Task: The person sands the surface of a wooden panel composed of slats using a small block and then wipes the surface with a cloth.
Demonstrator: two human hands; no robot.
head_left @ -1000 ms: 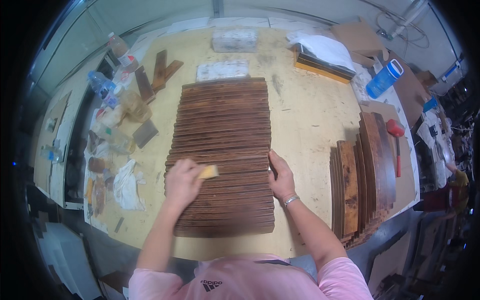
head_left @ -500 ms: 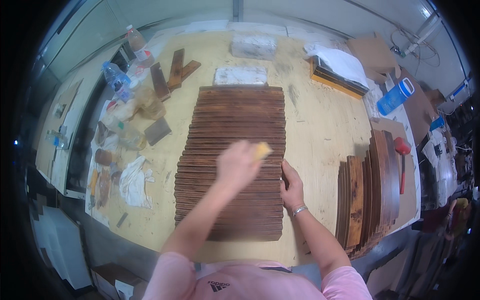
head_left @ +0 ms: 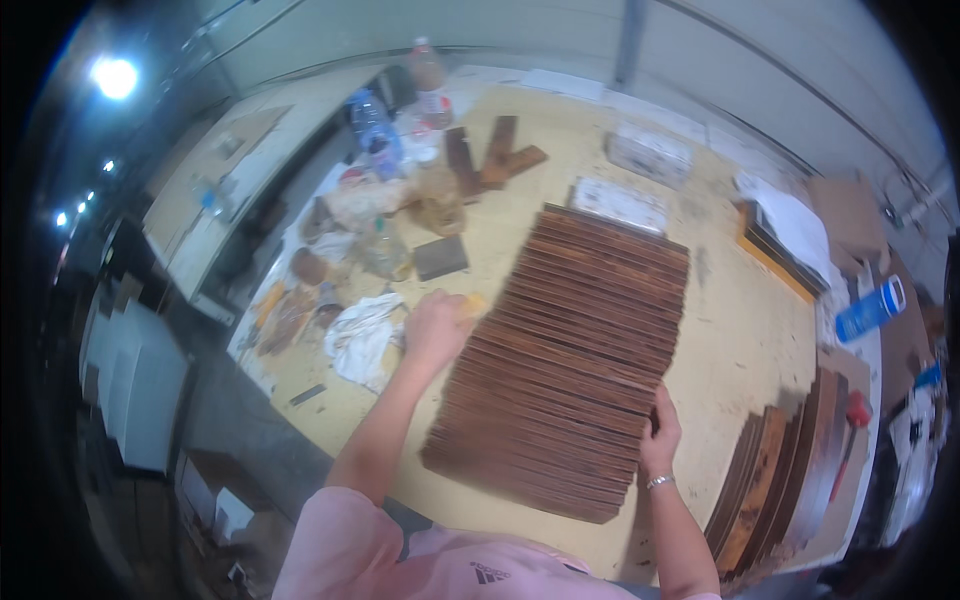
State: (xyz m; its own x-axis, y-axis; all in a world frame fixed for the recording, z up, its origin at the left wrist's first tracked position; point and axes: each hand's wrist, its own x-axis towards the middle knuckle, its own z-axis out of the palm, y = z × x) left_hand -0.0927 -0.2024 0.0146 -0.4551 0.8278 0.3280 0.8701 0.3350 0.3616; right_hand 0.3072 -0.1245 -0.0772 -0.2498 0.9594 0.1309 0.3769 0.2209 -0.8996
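A row of dark brown wooden strips lies side by side on the table, forming a ridged, stained surface. Just off its left edge is my left hand, its fingers closed on a yellow sponge, which is partly hidden and slightly blurred. My right hand rests along the right edge of the strips, its fingers apart and touching their ends. Close to my left hand lie a crumpled white cloth and a dark flat block.
Two whitish wrapped blocks stand beyond the strips. Bottles and bags crowd the far left, near loose wood pieces. More boards, a red mallet and a blue bottle are on the right.
The view has swung left. My left hand, with the sponge, has moved from over the middle of the strips to beyond their left edge. My right hand stays at the right edge.
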